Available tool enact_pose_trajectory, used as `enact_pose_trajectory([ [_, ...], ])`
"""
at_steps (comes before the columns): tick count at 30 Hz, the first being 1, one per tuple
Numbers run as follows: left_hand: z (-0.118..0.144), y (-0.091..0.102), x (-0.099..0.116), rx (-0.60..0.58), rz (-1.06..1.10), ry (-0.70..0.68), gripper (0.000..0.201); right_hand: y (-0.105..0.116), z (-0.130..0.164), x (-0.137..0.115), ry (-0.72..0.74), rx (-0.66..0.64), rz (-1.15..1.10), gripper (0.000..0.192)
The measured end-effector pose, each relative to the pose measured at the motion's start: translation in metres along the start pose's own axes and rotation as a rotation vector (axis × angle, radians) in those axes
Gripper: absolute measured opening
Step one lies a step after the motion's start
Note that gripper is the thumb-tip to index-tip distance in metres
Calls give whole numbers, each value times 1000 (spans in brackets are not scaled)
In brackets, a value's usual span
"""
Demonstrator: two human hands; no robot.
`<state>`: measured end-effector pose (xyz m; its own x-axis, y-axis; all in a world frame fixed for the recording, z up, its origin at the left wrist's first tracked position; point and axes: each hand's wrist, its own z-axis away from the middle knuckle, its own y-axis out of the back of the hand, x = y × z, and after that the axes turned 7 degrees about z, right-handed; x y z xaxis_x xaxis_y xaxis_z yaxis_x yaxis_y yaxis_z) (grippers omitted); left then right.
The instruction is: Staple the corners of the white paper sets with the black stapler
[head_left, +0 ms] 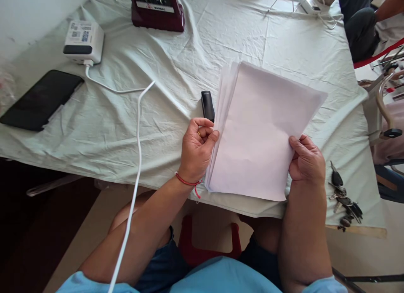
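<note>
A stack of white paper sheets [259, 129] is held over the near edge of the table, slightly fanned at its left side. My left hand [197, 150] pinches the stack's left edge between thumb and fingers; it wears a ring and a red thread at the wrist. My right hand [306, 160] grips the stack's right edge. A small black stapler [207, 105] lies on the cloth just beyond my left hand, touching the papers' left edge.
A pale green cloth [151, 116] covers the table. On it are a black phone [39, 99], a white charger block [83, 42] with white cables [137, 129], a dark red device [158, 9] and a bunch of keys [344, 198]. Another person sits at top right [361, 25].
</note>
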<state>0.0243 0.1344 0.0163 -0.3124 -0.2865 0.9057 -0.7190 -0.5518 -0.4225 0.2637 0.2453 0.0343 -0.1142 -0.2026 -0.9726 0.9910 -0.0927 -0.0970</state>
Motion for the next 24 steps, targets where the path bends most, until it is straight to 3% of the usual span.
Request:
enact_pose_trajectory([
  [4,1,0,0,-1,14,-13,33,1,0,0,-7,-7,1,42],
  [10,2,0,2,-18,-88,18,8,2,0,0,-9,-17,-6,41],
  [16,4,0,1,-47,-48,105,18,2,0,1,-3,-25,-11,41],
  [24,1,5,0,-56,-270,-34,14,1,2,2,12,-42,41,40],
])
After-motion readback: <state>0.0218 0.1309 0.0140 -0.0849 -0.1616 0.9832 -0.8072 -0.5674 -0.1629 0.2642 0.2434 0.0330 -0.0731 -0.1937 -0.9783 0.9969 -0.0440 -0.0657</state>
